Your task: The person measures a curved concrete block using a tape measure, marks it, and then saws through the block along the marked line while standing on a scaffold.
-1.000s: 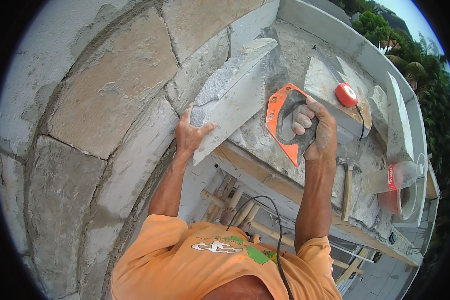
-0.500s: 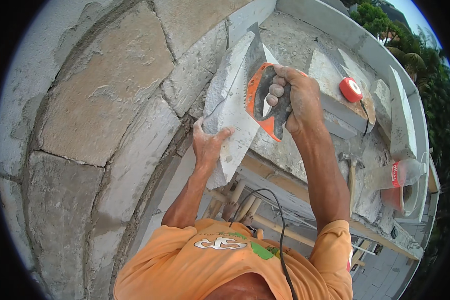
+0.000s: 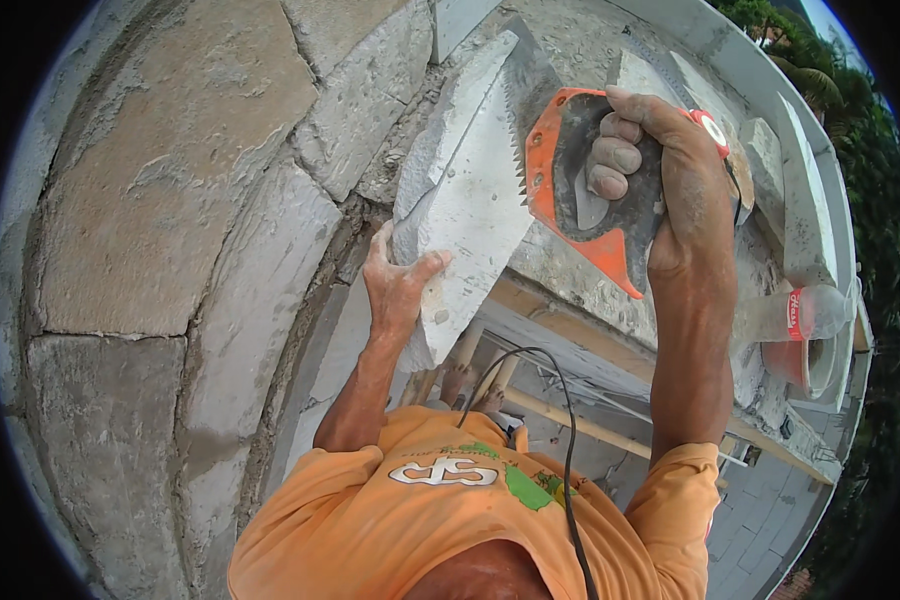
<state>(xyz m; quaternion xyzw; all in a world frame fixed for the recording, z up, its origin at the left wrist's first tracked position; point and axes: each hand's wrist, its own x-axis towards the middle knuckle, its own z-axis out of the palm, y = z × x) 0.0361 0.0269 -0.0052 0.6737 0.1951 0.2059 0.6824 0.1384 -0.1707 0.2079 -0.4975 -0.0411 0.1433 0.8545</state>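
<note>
A hand saw with an orange and black handle (image 3: 542, 170) is in my right hand (image 3: 660, 165), its fingers wrapped through the grip. The saw's toothed grey blade (image 3: 532, 72) lies against the upper right edge of a pale, wedge-shaped lightweight block (image 3: 465, 215). A line or groove runs along the block's upper part. My left hand (image 3: 402, 285) grips the block's lower left edge, thumb on its face and fingers round the side.
A block wall (image 3: 180, 190) with mortar joints rises at left. On the ledge at right lie cut block pieces (image 3: 802, 200), a red and white tape measure (image 3: 712, 132) partly behind my right hand, a clear plastic bottle (image 3: 820, 312) and a bucket (image 3: 792, 362). Wooden poles (image 3: 570, 425) show below.
My right hand has drawn the saw to the right, so more of the toothed edge shows beside the block. My left hand keeps its grip. The view has shifted slightly.
</note>
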